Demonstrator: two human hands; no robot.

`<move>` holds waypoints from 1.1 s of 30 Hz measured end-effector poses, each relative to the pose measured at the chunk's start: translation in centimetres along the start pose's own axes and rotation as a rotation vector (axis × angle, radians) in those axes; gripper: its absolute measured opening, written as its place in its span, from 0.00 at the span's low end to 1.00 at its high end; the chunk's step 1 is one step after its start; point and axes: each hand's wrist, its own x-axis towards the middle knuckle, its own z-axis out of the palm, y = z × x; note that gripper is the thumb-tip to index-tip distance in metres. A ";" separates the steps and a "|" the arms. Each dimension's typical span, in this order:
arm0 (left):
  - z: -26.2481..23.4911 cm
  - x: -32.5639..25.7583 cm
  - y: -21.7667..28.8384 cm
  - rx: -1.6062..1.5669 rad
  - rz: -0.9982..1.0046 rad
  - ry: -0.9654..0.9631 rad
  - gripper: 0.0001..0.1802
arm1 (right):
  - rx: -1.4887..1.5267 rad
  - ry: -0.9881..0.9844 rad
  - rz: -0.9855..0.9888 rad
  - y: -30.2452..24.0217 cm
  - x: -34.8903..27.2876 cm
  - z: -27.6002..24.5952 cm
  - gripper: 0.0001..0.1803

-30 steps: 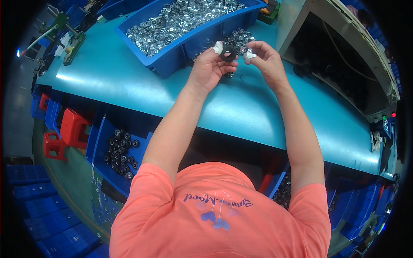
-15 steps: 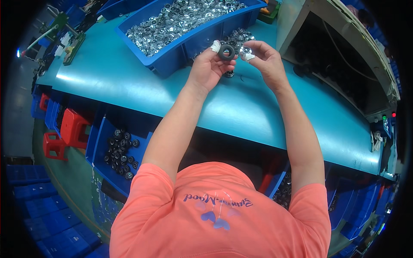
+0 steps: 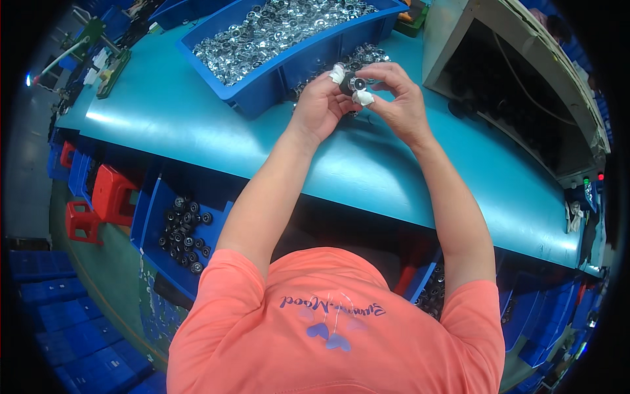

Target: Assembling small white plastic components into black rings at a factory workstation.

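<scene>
In front of the bin, my two hands meet over the table. My left hand [image 3: 316,108] is closed on a black rubber ring [image 3: 347,84], thumb at its upper side and fingers curled beneath. Pinched between thumb and finger of my right hand [image 3: 405,108] is a small clear plastic wheel hub [image 3: 359,84], which sits against the ring's opening. Whether it is inside the ring I cannot tell. White tape wraps fingertips on both hands. Behind them stands a blue bin [image 3: 259,95] full of clear hubs [image 3: 282,33]; more loose hubs [image 3: 369,55] lie beside it.
A pale, box-like housing with a dark opening [image 3: 518,98] stands at the right of the teal table [image 3: 197,144]. Below the table edge, a blue bin holds several black wheels [image 3: 187,230]. Red stools [image 3: 113,195] are at the left. A green metal device [image 3: 111,65] sits far left.
My right hand has moved left, bringing the clear hub against the black ring. The ring has turned from facing up to facing toward the right hand.
</scene>
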 end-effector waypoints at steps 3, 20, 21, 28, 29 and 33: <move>0.3 -0.1 0.0 0.040 0.011 0.001 0.15 | -0.050 0.018 -0.017 -0.2 -0.1 0.2 0.17; 2.0 -0.6 -0.7 0.385 0.147 -0.028 0.16 | 0.296 -0.018 0.213 1.0 -0.4 0.2 0.27; 1.7 -0.6 -0.7 0.400 0.149 -0.024 0.16 | 0.319 -0.052 0.273 1.3 -0.3 -0.2 0.29; 1.0 -0.3 -0.9 0.556 0.243 0.029 0.15 | 0.258 -0.130 0.426 0.4 -0.4 -0.5 0.21; 1.2 -0.4 -0.9 0.563 0.257 0.057 0.13 | 0.233 -0.104 0.387 0.6 -0.5 -0.2 0.19; 1.5 -0.4 -1.0 0.615 0.300 0.142 0.11 | 0.188 -0.044 0.304 0.9 -0.8 0.6 0.16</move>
